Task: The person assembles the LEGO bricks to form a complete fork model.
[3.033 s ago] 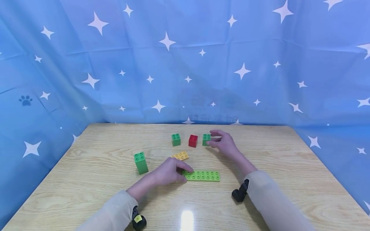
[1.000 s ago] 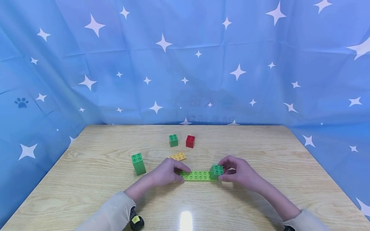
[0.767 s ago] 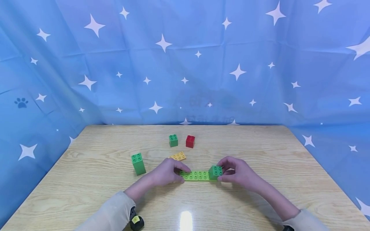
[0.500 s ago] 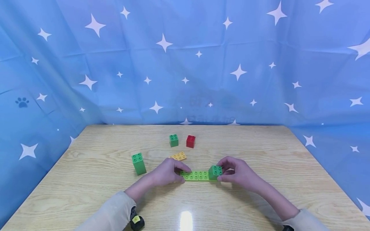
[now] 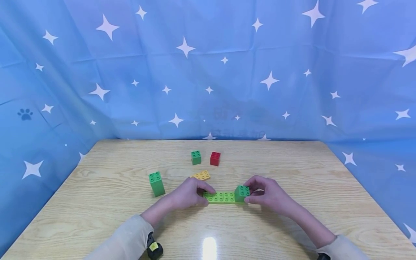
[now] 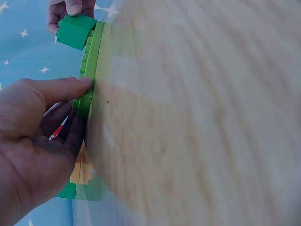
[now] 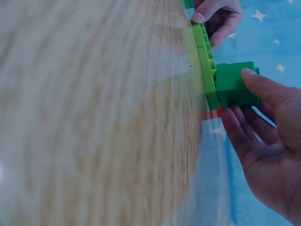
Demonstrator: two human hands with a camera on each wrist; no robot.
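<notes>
Two lime-green flat bricks (image 5: 219, 198) lie end to end in a row on the table. My left hand (image 5: 188, 194) holds the row's left end between thumb and fingers. At the right end sits a green square block (image 5: 242, 194), which my right hand (image 5: 268, 193) grips from the right side. In the left wrist view this green block (image 6: 75, 32) leans slightly against the studs of the lime row (image 6: 93, 61). The right wrist view has the thumb on one side of the block (image 7: 235, 84) and the fingers below; whether it is fully pressed down I cannot tell.
A yellow flat brick (image 5: 202, 175) lies just behind my left hand, partly covered by it. Farther back stand a small green block (image 5: 196, 157) and a red block (image 5: 215, 159). A tall green block (image 5: 157, 184) stands left on the wooden table (image 5: 107, 202).
My right hand has brought the green block from the back of the table to the right end of the lime row. Over the last half second both hands stay almost still.
</notes>
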